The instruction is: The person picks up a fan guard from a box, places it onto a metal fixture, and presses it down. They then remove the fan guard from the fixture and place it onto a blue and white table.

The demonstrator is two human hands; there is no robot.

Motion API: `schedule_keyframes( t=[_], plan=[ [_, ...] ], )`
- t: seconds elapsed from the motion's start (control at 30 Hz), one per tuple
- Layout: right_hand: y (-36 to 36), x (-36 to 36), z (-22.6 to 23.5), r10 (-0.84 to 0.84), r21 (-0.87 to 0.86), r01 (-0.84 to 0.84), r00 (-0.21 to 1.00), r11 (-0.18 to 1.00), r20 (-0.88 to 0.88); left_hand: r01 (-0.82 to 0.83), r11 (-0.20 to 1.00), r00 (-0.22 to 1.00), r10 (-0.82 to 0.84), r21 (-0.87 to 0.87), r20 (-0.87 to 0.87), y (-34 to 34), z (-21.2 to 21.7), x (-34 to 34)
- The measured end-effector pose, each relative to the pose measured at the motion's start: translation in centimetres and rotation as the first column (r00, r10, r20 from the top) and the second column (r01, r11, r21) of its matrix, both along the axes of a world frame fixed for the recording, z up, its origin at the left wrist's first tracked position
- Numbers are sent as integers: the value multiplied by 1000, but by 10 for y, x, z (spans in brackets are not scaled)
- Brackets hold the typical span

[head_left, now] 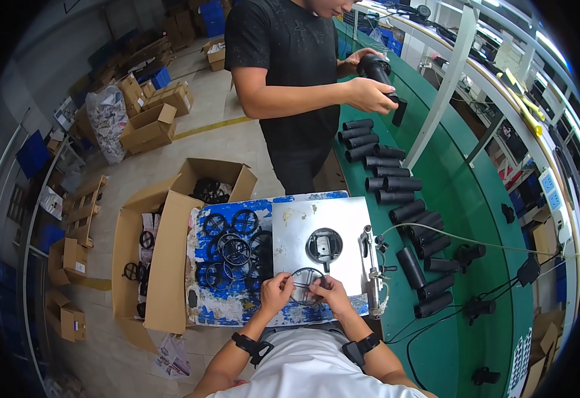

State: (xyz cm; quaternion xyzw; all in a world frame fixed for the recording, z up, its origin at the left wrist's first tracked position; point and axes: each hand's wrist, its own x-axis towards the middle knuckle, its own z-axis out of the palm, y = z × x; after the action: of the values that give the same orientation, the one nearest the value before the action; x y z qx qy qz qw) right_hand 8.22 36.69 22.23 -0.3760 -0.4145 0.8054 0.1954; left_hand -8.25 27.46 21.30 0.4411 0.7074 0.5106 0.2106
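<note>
Open carton (164, 259) stands at the left, against the board's side, with dark round parts inside; this placing appears meant to keep stock close without using up work surface; loose rings (235, 250) lie heaped on the left of the board, seemingly for the left hand's easy reach.

Left hand (277, 292) is nearly closed, thumb and fingertips pinching the left rim of a black spoked ring (308, 286); the ring is at the near edge of the metal plate, between the hands; right hand (330, 294) is partly curled, fingertips on the ring's right side; a small dark piece shows there, whether separate cannot be told; the two-sided hold probably keeps the ring steady. Round fixture (325, 246) sits in the plate just beyond, presumably to locate a part; clamp (374, 272) is along the plate's right edge.

Black tubes (409, 265) lie on their sides in a rough row at right, likely to stop them toppling; at the far side a co-worker (283, 93) holds a black device (374, 68) in both hands.

Surface and room: far left, boxes (147, 129) on a pale tiled floor (210, 149); centre, blue board (204, 312), paint badly worn, under the bright metal plate (290, 225); right, green bench (496, 292), cables across it, pale steel frame (442, 86) above.
</note>
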Motion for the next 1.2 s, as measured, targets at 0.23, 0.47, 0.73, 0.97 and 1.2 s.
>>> schedule_keyframes(
  t=[0.23,0.47,0.73,0.97,1.2],
  plan=[
    [-2,-2,9,-24,-31,23,1000,999,-16,6,1000,1000,-6,-1,19,0,-2,0],
    [-1,0,4,0,-13,0,1000,1000,-16,0,1000,1000,0,21,4,0,-4,0],
    [-1,0,4,0,-12,0,1000,1000,-30,-3,1000,1000,3,19,-16,0,-4,0],
    [-1,1,-1,2,-10,-3,1000,1000,-29,2,1000,1000,-2,27,-13,0,-2,0],
    [-2,1,-2,-6,-3,6,999,1000,-42,4,1000,1000,-4,18,0,0,-5,0]
  ],
)
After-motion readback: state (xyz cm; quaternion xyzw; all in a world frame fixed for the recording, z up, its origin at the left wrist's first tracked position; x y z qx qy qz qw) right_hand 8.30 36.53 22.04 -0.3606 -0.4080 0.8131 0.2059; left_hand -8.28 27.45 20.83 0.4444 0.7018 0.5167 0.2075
